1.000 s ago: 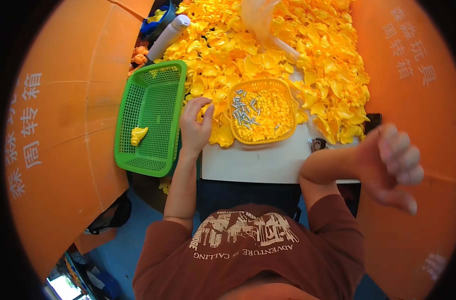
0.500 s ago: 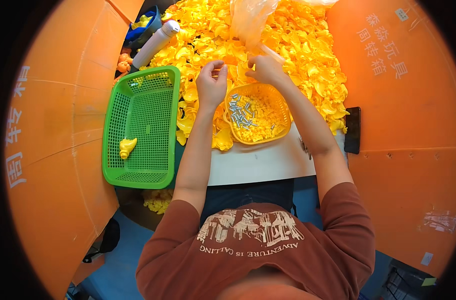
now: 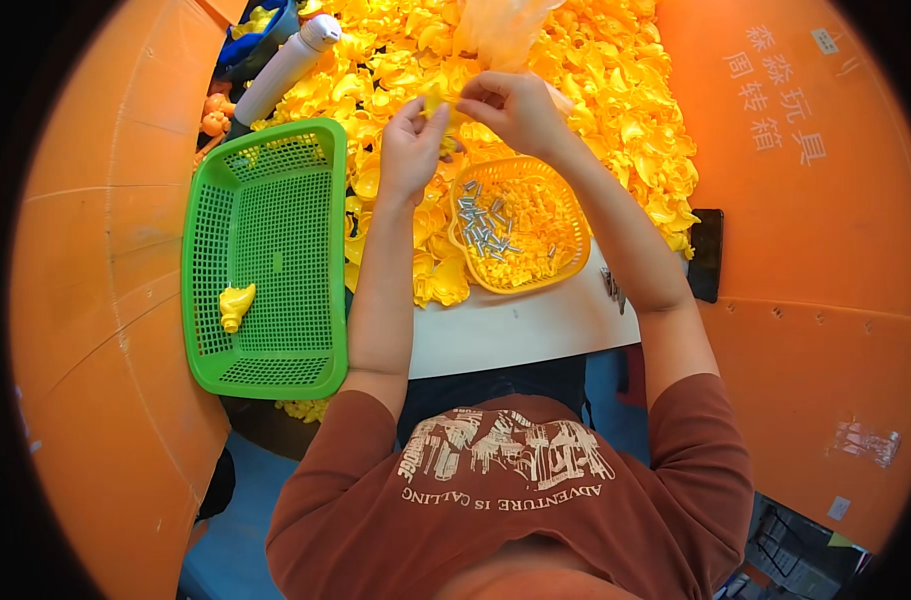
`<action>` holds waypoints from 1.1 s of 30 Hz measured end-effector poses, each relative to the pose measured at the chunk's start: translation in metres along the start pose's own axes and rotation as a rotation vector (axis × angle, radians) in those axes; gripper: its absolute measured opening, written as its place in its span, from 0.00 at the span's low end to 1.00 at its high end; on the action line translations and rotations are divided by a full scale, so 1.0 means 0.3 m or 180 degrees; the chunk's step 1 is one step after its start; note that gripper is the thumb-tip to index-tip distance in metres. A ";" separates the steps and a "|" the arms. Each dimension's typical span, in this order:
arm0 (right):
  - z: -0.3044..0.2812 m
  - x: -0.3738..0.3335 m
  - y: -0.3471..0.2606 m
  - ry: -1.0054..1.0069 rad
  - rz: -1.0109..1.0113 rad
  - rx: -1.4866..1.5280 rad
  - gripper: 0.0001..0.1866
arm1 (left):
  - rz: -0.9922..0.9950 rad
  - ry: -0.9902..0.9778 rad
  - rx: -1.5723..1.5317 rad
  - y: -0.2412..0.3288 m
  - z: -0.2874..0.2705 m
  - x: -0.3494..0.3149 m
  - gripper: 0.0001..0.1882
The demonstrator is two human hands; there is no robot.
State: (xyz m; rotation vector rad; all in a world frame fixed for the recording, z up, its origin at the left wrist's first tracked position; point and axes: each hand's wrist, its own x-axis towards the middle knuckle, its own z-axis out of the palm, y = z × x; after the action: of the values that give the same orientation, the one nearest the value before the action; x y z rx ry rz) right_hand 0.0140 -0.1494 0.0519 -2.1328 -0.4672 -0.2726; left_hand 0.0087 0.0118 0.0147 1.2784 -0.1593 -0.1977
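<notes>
The person's left hand (image 3: 408,158) has thumb and fingers closed on a small glossy yellow plastic piece (image 3: 434,103), held up over the wide heap of curved yellow plastic shells (image 3: 626,140). The right hand (image 3: 521,112) is just beside that grip, its thumb and fingers drawn close — whether they pinch anything, one cannot tell. A second ago this hand was well apart, out to the right; half a second ago it was over the heap, and it has since risen a little. Below and right of the grip sits the yellow openwork plastic basket (image 3: 524,286), with short silvery metal cylinders (image 3: 484,232) among small yellow parts (image 3: 536,215). Left of and below the grip, the green rectangular mesh basket (image 3: 286,230) holds the same single yellow moulded figure (image 3: 236,307) as before.
</notes>
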 end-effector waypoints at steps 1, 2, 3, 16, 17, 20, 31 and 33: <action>0.016 0.008 0.012 -0.0016 0.0007 0.0000 0.09 | 0.0041 0.0214 -0.0078 -0.009 -0.020 0.008 0.15; 0.036 0.015 0.034 0.0272 0.0184 0.0362 0.10 | 0.0087 0.0430 -0.0152 -0.015 -0.034 0.012 0.13; 0.055 0.020 0.057 0.0562 0.0354 0.0723 0.12 | 0.0090 0.0441 -0.0158 -0.020 -0.042 0.016 0.13; 0.065 -0.032 0.109 -0.0189 0.0964 -0.1033 0.08 | 0.0084 0.0694 -0.0173 0.018 -0.058 0.023 0.10; 0.054 -0.043 0.123 0.0360 0.0996 -0.0299 0.07 | 0.0044 0.0614 -0.0405 0.022 -0.048 0.021 0.11; 0.035 -0.080 -0.037 0.0696 0.1212 0.1246 0.04 | -0.0105 0.0518 -0.0784 0.027 -0.046 0.008 0.12; 0.013 -0.191 -0.063 0.0776 -0.0431 0.0493 0.06 | -0.0456 0.0179 -0.1447 0.031 0.082 -0.056 0.12; -0.004 -0.204 -0.059 0.0587 0.0065 0.1546 0.09 | -0.0499 0.0170 -0.1297 0.034 0.075 -0.050 0.12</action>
State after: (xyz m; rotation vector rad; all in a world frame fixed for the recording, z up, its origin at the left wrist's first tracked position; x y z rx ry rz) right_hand -0.0489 -0.1551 0.0437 -1.6218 -0.3599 -0.3060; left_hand -0.0103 -0.0029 0.0307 0.8888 0.0282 -0.3130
